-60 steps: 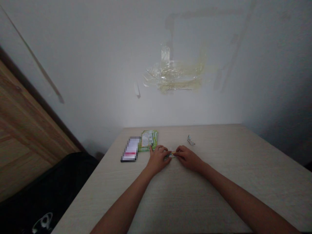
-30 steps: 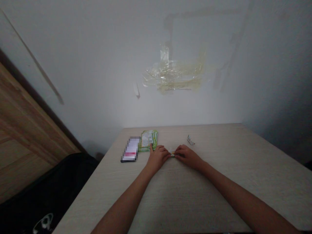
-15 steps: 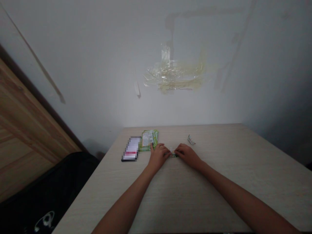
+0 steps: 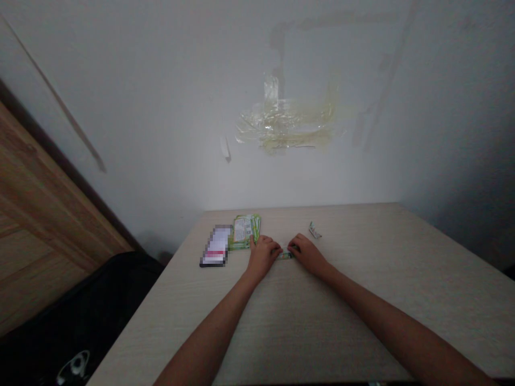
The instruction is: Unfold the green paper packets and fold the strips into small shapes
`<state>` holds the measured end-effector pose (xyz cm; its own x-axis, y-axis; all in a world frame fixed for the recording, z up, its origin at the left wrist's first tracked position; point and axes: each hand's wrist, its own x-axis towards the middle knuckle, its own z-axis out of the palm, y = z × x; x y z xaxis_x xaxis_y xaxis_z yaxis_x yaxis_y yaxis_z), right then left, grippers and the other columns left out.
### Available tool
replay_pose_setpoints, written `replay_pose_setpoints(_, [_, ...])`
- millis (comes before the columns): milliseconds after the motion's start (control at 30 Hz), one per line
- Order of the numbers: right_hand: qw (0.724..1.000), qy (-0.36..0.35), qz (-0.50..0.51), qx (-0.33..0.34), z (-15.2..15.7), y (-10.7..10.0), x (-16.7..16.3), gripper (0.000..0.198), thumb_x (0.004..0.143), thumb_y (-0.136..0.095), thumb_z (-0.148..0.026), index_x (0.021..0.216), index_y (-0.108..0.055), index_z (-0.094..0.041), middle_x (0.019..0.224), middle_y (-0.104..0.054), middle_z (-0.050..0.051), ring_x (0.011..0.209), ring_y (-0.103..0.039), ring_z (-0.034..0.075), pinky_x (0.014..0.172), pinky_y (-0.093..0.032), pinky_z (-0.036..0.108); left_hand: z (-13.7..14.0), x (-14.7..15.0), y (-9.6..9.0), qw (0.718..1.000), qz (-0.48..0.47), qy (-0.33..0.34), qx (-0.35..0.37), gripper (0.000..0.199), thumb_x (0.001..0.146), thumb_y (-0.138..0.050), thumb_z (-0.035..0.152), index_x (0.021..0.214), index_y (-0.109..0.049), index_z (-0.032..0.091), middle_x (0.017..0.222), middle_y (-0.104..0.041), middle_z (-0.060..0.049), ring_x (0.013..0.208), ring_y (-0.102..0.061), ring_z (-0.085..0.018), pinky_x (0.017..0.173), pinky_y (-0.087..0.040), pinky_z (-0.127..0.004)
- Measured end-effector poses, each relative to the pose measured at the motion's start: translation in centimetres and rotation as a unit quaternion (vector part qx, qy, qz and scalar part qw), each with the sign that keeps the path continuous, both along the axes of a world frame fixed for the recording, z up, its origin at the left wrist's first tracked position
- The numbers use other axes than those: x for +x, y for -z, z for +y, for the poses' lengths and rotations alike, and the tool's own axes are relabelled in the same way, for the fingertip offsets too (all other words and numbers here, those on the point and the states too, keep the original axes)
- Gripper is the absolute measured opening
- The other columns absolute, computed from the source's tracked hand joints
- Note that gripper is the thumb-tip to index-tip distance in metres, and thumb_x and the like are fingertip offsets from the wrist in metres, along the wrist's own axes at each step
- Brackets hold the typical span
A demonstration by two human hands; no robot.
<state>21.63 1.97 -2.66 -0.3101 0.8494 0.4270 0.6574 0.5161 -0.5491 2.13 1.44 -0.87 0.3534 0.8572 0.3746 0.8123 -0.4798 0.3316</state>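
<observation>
A small green-and-white strip, which looks like a folded packet (image 4: 285,255), lies low over the table between my two hands. My left hand (image 4: 264,254) pinches its left end with the fingertips, the thumb hidden or pressed close. At the right end, my right hand (image 4: 306,252) has its fingertips closed on the strip. A stack of flat green printed packets (image 4: 244,229) lies just beyond my left hand, close to its fingers. Past my right hand sits a small folded green-and-white packet (image 4: 314,230), standing partly on edge.
A phone (image 4: 216,246) with a blurred screen lies left of the stack. The pale wooden table (image 4: 362,225) meets a wall with old clear tape (image 4: 287,126) on it. A black bag (image 4: 100,300) and wooden panel (image 4: 36,214) stand left of the table.
My right hand's fingertips have shifted slightly, and more of the strip between the hands shows. The stack, phone and other folded packet stay put.
</observation>
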Motion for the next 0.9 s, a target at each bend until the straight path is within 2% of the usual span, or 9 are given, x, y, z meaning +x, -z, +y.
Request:
replay_pose_setpoints(267, [0.999, 0.022, -0.040, 0.018, -0.05, -0.03, -0.20, 0.006, 0.089, -0.059, -0.015, 0.088, -0.064, -0.016, 0.091, -0.060, 0.006, 0.087, -0.058, 0.018, 0.082, -0.045, 0.030, 0.06, 0.11, -0.22, 1.000, -0.009, -0.007, -0.011, 0.010, 0.086, -0.065, 0.034, 0.087, -0.072, 0.027, 0.095, -0.071, -0.001, 0.110, -0.053, -0.024, 0.111, -0.010, -0.063])
replay_pose_setpoints(400, [0.997, 0.033, -0.059, 0.025, -0.14, -0.08, -0.32, 0.004, 0.089, -0.060, -0.016, 0.089, -0.064, -0.017, 0.092, -0.061, 0.006, 0.088, -0.058, 0.018, 0.082, -0.045, 0.031, 0.00, 0.13, -0.15, 1.000, -0.018, -0.011, -0.014, 0.013, 0.086, -0.065, 0.033, 0.097, -0.070, 0.029, 0.097, -0.071, 0.000, 0.111, -0.053, -0.023, 0.111, -0.009, -0.064])
replay_pose_setpoints(533, [0.995, 0.051, -0.076, 0.036, -0.24, -0.13, -0.33, 0.003, 0.089, -0.061, -0.018, 0.089, -0.063, -0.016, 0.093, -0.060, 0.007, 0.089, -0.057, 0.020, 0.082, -0.045, 0.032, 0.04, 0.05, -0.02, 1.000, -0.013, -0.004, -0.006, 0.017, 0.086, -0.064, 0.032, 0.102, -0.068, 0.033, 0.113, -0.070, -0.001, 0.120, -0.049, -0.026, 0.109, -0.008, -0.069])
replay_pose_setpoints(667, [0.996, 0.036, -0.067, 0.045, -0.26, -0.13, -0.15, 0.005, 0.089, -0.059, -0.018, 0.092, -0.063, -0.017, 0.094, -0.059, 0.008, 0.091, -0.056, 0.020, 0.084, -0.045, 0.033, 0.08, -0.04, 0.06, 1.000, -0.012, 0.014, -0.014, 0.014, 0.088, -0.061, 0.033, 0.099, -0.070, 0.034, 0.119, -0.070, -0.001, 0.130, -0.044, -0.029, 0.109, -0.002, -0.073])
replay_pose_setpoints(900, [0.995, -0.005, -0.046, 0.089, -0.99, -0.70, 0.17, 0.013, 0.088, -0.058, -0.015, 0.094, -0.069, -0.018, 0.097, -0.061, 0.009, 0.095, -0.055, 0.021, 0.087, -0.046, 0.036, -0.50, -0.51, -0.28, 0.999, 0.023, 0.037, 0.017, 0.022, 0.093, -0.052, 0.040, 0.102, -0.071, 0.035, 0.117, -0.072, 0.000, 0.131, -0.045, -0.027, 0.107, 0.011, -0.073])
